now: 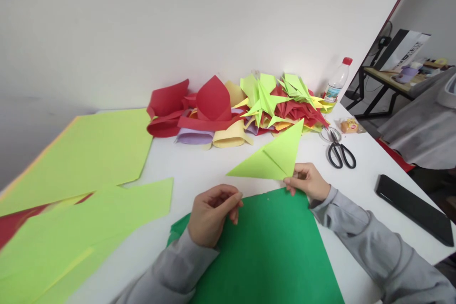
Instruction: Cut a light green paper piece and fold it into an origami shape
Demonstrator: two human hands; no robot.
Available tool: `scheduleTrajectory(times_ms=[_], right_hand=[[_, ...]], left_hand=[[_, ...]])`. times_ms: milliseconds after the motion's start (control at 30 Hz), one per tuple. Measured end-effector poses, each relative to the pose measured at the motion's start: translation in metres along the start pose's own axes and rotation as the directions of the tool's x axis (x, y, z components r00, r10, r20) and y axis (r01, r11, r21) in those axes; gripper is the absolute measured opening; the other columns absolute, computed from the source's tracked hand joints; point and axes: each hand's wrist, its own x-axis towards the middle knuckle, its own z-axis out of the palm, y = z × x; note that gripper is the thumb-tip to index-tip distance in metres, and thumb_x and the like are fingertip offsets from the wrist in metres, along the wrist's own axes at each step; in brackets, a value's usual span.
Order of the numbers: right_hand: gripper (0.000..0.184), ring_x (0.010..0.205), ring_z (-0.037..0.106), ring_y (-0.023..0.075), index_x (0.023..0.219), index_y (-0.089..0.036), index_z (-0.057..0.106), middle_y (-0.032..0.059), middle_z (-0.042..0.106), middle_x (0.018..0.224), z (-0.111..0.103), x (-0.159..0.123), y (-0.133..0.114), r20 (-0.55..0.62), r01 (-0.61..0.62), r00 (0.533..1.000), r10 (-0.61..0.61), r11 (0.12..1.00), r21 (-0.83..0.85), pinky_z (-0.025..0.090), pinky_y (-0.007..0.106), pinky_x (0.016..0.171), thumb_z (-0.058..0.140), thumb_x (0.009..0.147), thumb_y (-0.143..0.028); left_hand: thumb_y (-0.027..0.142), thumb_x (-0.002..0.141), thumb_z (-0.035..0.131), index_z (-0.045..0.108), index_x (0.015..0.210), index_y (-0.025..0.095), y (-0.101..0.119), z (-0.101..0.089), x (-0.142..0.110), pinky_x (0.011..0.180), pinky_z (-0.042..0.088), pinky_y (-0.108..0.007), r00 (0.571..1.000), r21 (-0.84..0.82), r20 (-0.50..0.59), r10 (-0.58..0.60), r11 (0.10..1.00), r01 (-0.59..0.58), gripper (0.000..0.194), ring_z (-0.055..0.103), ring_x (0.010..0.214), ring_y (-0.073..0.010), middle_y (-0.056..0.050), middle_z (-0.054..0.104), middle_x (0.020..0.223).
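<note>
The counter is white and runs back to a wall; its right edge falls away just past the black bar. Lime sheets cover the left side, some overlapping and one reaching past the near-left edge. A dark green sheet lies flat at the front, under both wrists, seemingly unfolded. Behind it a bare strip of counter offers the only open room for moving. At the back a pile of folded pieces in red, yellow, lilac and lime suggests many are already made. The lime triangle, creased into a pointed shape, looks partly folded; it sits above the green sheet's far edge. The right hand pinches its lower corner with closed fingers. The left hand is curled loosely, holding nothing. Scissors and a bottle stand right of the pile.
</note>
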Motion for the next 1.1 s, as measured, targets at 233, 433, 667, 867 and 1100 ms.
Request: scheduleTrajectory(times_ms=[233, 433, 667, 867, 1100], right_hand=[[0.038, 0.043, 0.057, 0.0089, 0.068, -0.013, 0.059, -0.0006, 0.063, 0.057, 0.026, -0.007, 0.004, 0.123, -0.076, 0.99, 0.062, 0.99, 0.115, 0.046, 0.019, 0.042, 0.077, 0.065, -0.046], [0.035, 0.05, 0.054, 0.0076, 0.08, -0.014, 0.063, -0.0018, 0.06, 0.063, 0.044, -0.013, 0.004, 0.254, -0.042, 0.967, 0.014, 0.994, 0.103, 0.048, 0.019, 0.047, 0.074, 0.07, -0.045], [0.034, 0.046, 0.053, 0.0078, 0.077, -0.013, 0.063, 0.0003, 0.06, 0.062, 0.039, -0.012, 0.008, 0.24, 0.047, 0.97, -0.039, 0.998, -0.028, 0.044, 0.018, 0.042, 0.062, 0.079, -0.047], [0.034, 0.042, 0.052, 0.0074, 0.07, -0.013, 0.061, -0.0011, 0.058, 0.056, 0.03, -0.011, 0.004, 0.204, 0.011, 0.979, 0.005, 0.997, -0.081, 0.043, 0.018, 0.041, 0.066, 0.075, -0.046], [0.033, 0.04, 0.051, 0.0065, 0.073, -0.012, 0.063, -0.0012, 0.059, 0.055, 0.019, -0.007, 0.003, 0.208, -0.001, 0.978, 0.019, 0.996, -0.088, 0.043, 0.017, 0.039, 0.07, 0.072, -0.044]], left_hand=[[0.03, 0.056, 0.08, 0.065, 0.064, 0.016, -0.001, 0.011, -0.006, 0.034, 0.045, -0.023, 0.98, 0.175, 0.165, -0.108, 0.981, 0.079, 0.022, 0.052, 0.033, -0.011, 0.003, 0.062, 0.05], [0.035, 0.074, 0.065, 0.064, 0.055, 0.019, 0.005, 0.014, -0.015, 0.048, 0.047, -0.023, 0.984, 0.373, 0.16, -0.074, 0.928, 0.009, 0.025, 0.052, 0.037, -0.0114, 0.004, 0.055, 0.037], [0.033, 0.069, 0.07, 0.064, 0.051, 0.018, 0.005, 0.018, -0.018, 0.041, 0.043, -0.023, 0.99, 0.34, 0.12, -0.08, 0.94, 0.034, 0.024, 0.049, 0.034, -0.0112, 0.003, 0.055, 0.039], [0.031, 0.065, 0.072, 0.062, 0.049, 0.016, 0.006, 0.016, -0.015, 0.035, 0.04, -0.022, 0.995, 0.248, 0.08, -0.057, 0.968, 0.035, 0.024, 0.046, 0.03, -0.01, 0.003, 0.055, 0.038], [0.028, 0.065, 0.073, 0.063, 0.052, 0.015, 0.008, 0.015, -0.014, 0.033, 0.038, -0.02, 0.997, 0.212, 0.074, -0.018, 0.977, 0.002, 0.02, 0.045, 0.029, -0.008, 0.003, 0.056, 0.04]])
